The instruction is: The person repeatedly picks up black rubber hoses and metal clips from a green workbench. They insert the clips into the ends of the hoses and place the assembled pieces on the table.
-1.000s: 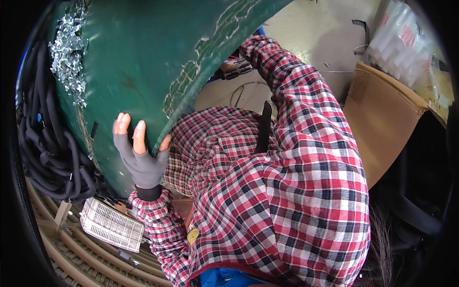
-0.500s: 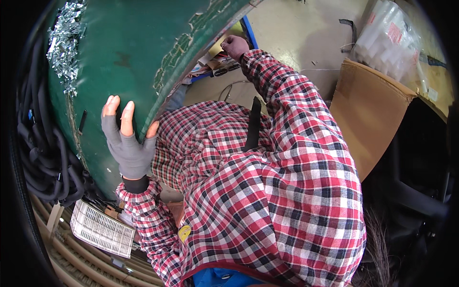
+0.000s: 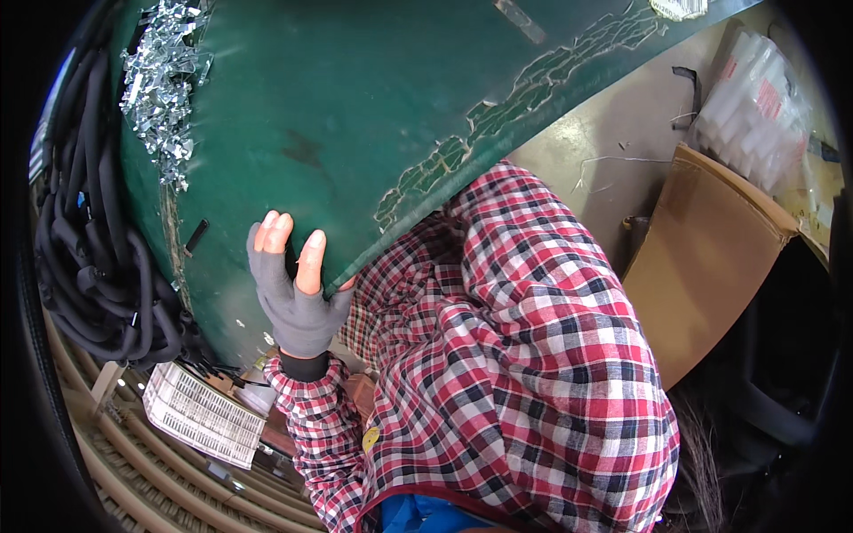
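My left hand (image 3: 304, 311), in a grey fingerless glove, rests on the corner of a green tabletop (image 3: 355, 115). Its fingers lie stretched and apart on the surface, with the thumb at the edge. No loose object shows in it. The right sleeve (image 3: 524, 209), red, white and black plaid, reaches beneath the tabletop, which hides my right hand and whatever it touches. Along the table's left side lies a heap of shiny silvery bits (image 3: 169, 107), with a small black strip (image 3: 196, 237) below it. The green covering is cracked near the front edge.
Thick black hoses or cables (image 3: 89, 240) hang at the left. A white woven basket (image 3: 204, 416) stands at lower left. On the right are an opened cardboard box (image 3: 711, 266) and a clear bag of white tubes (image 3: 755, 107). Thin strands lie on the floor.
My right hand, seen before near a blue-edged container under the table, is now hidden below the tabletop. The view has shifted, so more tabletop shows. My left hand stays on the corner.
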`<state>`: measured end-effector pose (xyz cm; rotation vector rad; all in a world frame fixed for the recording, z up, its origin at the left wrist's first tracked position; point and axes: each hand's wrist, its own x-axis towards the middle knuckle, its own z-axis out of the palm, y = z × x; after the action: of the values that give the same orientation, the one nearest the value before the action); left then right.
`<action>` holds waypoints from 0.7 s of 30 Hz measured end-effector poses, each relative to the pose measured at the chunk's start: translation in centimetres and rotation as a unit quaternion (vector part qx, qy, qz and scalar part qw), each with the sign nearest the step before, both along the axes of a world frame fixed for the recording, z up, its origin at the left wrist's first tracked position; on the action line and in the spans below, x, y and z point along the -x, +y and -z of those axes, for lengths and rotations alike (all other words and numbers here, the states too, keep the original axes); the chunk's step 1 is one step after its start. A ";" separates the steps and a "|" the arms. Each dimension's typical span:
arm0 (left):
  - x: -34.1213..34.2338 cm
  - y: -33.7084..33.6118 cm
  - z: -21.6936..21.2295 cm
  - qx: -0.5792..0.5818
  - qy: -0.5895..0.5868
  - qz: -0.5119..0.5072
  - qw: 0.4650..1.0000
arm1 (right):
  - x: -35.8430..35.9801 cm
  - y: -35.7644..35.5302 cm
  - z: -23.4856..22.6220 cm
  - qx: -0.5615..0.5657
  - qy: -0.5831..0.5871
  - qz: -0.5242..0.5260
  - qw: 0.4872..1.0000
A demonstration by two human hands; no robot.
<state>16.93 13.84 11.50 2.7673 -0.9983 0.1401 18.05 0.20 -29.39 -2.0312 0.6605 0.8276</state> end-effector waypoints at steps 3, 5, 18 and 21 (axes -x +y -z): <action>0.0 0.1 -0.1 0.001 0.001 0.000 1.000 | 0.2 -0.3 -0.2 0.009 -0.008 0.008 1.000; 0.0 0.3 -0.3 -0.008 0.008 0.001 1.000 | 0.5 -0.7 -0.1 0.014 -0.011 0.014 1.000; 0.4 2.5 0.3 -0.033 -0.018 0.012 0.999 | -0.2 -4.2 6.2 -0.020 -0.057 0.190 0.980; -0.1 3.5 1.4 -0.041 -0.069 0.030 0.996 | 0.3 -6.0 7.7 -0.215 -0.071 0.281 0.933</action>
<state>17.05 17.31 10.12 2.8304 -1.1447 0.2909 17.74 -5.81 -37.07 -1.3841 0.8375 0.4278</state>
